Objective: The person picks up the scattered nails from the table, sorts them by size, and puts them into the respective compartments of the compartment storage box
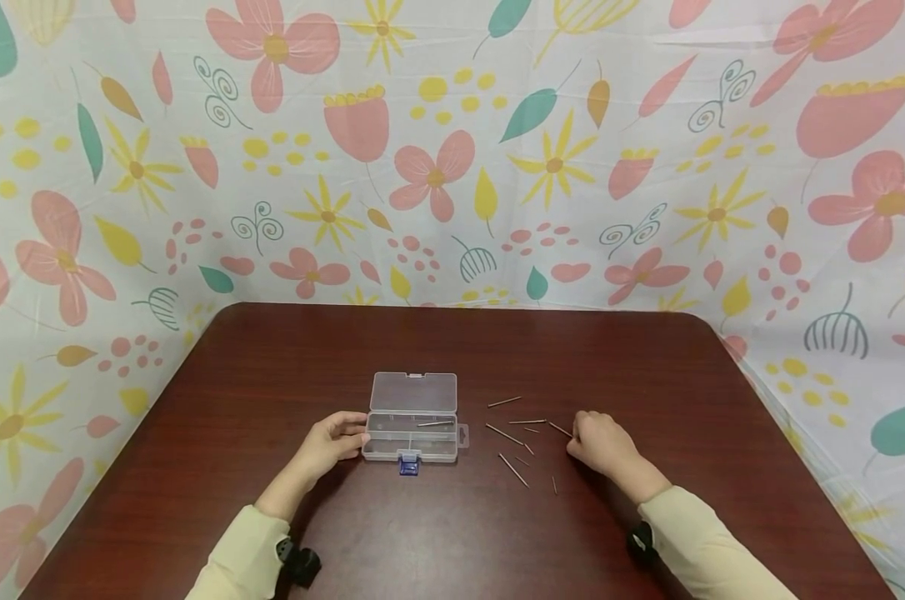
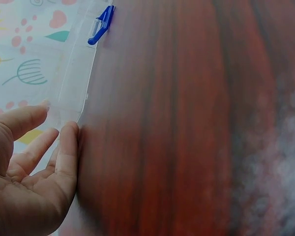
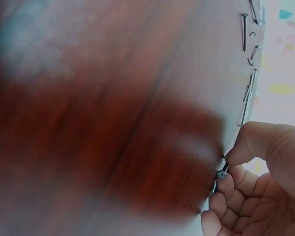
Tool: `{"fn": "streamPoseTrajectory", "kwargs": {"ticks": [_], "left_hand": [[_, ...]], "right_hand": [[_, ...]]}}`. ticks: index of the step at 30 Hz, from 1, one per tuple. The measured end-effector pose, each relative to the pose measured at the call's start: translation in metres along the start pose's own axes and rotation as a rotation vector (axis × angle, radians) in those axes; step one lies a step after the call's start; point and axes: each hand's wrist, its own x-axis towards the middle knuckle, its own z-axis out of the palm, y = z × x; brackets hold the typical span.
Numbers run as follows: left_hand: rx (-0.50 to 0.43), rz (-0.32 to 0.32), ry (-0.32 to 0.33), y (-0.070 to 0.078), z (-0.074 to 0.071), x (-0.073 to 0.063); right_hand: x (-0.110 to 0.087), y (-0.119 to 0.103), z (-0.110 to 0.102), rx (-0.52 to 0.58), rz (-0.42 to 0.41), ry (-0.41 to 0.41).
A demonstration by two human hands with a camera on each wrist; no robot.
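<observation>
My left hand [image 1: 336, 437] touches the left end of a clear plastic box [image 1: 411, 446] with loosely extended fingers. The divided box lies on the table with its lid [image 1: 413, 392] raised at the back and a blue latch [image 1: 408, 465] at the front. One nail [image 1: 434, 422] lies inside. To the right of the box, my right hand [image 1: 606, 443] pinches a nail between thumb and fingers; the nail's head [image 3: 221, 174] shows in the right wrist view. Several loose nails [image 1: 513, 470] of different lengths lie between the box and this hand.
The dark reddish-brown table [image 1: 422, 533] has rounded back corners. Behind it hangs a flower-patterned cloth [image 1: 452, 167]. A clear hanging tab [image 1: 463, 436] sticks out from the box's right end. Dark wrist cameras [image 1: 299, 562] are strapped over both pale sleeves.
</observation>
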Motion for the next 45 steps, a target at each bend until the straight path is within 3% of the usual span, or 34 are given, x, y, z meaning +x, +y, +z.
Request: {"fn": "streamPoseTrajectory", "kwargs": {"ticks": [20,28,35,45], "left_hand": [[0.01,-0.007,0.003,-0.001,0.0,0.0],[0.015,-0.006,0.006,-0.002,-0.001,0.001],[0.018,0.005,0.0,0.0,-0.002,0.001],[0.02,-0.003,0.004,0.0,-0.001,0.001]], "right_hand": [[-0.003,0.007,-0.001,0.04,-0.102,0.095],[-0.001,0.003,-0.001,0.011,-0.195,0.22],[0.002,-0.004,-0.008,0.025,-0.206,0.272],[0.004,-0.013,-0.011,0.046,-0.232,0.421]]}}
